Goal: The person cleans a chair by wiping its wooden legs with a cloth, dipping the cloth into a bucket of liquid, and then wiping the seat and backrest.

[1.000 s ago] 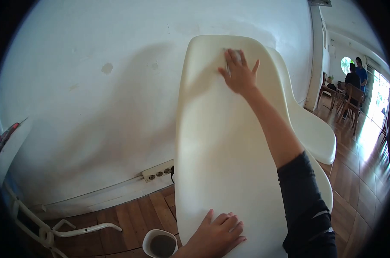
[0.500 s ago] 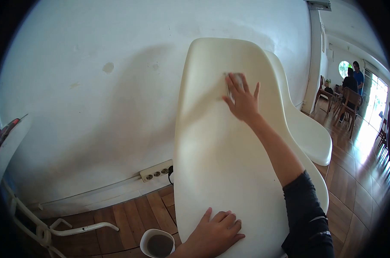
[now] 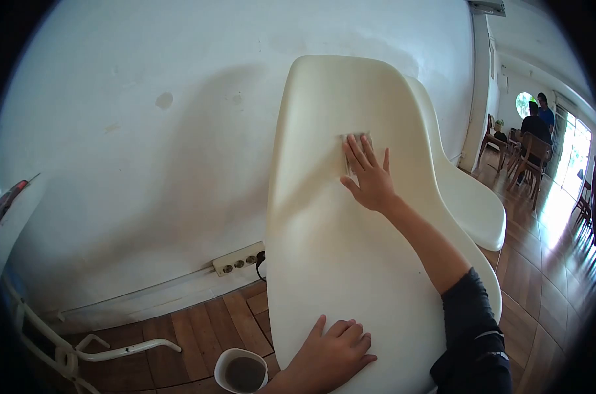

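A cream-white moulded chair [image 3: 350,276] stands before me, its backrest against the wall side. My right hand [image 3: 370,174] holds a small greyish cleaning pad [image 3: 348,164] flat against the backrest, fingers stretched over it and thumb out to the side. Most of the pad is hidden under those fingers. On the front left of the seat rests my left hand [image 3: 334,354], palm down with fingers apart and nothing in it. Just left of that wrist stands a white cup [image 3: 221,368] of dark liquid.
A second white chair [image 3: 472,203] stands close behind on the right. On the wall at left is a socket strip [image 3: 239,261] with a black plug. White metal legs [image 3: 127,348] lie low on the left. Wooden chairs and two people [image 3: 535,128] are far off.
My right hand has slid down the backrest with the pad beneath its fingers. My left hand stays in nearly the same spot on the seat.
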Demonstrator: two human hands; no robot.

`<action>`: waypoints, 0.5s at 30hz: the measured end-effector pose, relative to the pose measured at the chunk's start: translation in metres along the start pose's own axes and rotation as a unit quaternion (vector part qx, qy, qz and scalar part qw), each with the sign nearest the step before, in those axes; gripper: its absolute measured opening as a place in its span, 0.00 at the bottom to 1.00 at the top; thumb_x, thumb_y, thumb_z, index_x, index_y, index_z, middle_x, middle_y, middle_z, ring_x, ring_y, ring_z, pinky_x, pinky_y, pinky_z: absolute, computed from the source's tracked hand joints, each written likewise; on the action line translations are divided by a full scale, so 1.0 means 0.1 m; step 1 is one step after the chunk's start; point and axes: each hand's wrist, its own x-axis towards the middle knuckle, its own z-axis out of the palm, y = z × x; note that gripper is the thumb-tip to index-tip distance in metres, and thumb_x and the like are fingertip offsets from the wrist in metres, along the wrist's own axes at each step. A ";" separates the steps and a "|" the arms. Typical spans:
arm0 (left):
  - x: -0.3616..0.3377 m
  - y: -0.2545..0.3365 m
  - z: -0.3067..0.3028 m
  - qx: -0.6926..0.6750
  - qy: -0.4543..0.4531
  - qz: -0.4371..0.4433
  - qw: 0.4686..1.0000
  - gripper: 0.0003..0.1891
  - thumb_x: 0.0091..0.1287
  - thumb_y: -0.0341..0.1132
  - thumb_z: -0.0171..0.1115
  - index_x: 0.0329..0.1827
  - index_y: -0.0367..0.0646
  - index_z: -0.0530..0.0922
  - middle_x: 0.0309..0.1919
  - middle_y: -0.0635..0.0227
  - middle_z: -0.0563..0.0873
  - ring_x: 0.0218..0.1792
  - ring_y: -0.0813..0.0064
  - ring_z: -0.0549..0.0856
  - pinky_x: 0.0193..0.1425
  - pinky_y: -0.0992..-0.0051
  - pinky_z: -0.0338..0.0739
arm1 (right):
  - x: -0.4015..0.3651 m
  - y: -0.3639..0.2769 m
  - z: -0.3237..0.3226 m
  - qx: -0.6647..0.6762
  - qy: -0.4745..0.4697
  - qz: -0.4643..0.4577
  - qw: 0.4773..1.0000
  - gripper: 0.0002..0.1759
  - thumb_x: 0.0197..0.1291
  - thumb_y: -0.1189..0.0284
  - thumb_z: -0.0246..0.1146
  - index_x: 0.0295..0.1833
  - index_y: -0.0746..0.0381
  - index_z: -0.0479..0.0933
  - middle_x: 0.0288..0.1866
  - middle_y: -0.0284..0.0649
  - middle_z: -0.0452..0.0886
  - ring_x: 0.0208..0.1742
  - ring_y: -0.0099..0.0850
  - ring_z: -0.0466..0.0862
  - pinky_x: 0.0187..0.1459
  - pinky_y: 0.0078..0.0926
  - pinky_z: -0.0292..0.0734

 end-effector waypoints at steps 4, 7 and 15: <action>0.00 0.00 0.00 -0.006 -0.005 0.001 1.000 0.16 0.64 0.47 0.61 0.46 0.44 0.78 0.46 0.65 0.79 0.53 0.67 0.79 0.54 0.53 0.75 | 0.27 0.08 -0.13 -0.037 -0.003 -0.007 0.999 0.37 0.68 0.48 0.44 0.77 0.48 0.44 0.79 0.26 0.44 0.79 0.34 0.43 0.68 0.70 0.37; -0.02 0.00 0.03 0.018 -0.007 0.002 1.000 0.17 0.64 0.47 0.61 0.47 0.44 0.77 0.46 0.65 0.78 0.52 0.67 0.79 0.55 0.53 0.74 | 0.87 0.11 -0.25 -0.044 0.030 0.069 0.996 0.35 0.69 0.47 0.41 0.76 0.47 0.46 0.79 0.24 0.45 0.79 0.33 0.45 0.68 0.71 0.37; 0.00 0.00 0.02 0.002 -0.005 -0.004 1.000 0.17 0.64 0.47 0.61 0.47 0.45 0.77 0.46 0.65 0.79 0.53 0.67 0.78 0.55 0.52 0.74 | 0.92 0.00 -0.12 0.015 0.095 0.096 0.991 0.36 0.67 0.46 0.43 0.76 0.47 0.48 0.79 0.25 0.46 0.78 0.33 0.46 0.67 0.73 0.38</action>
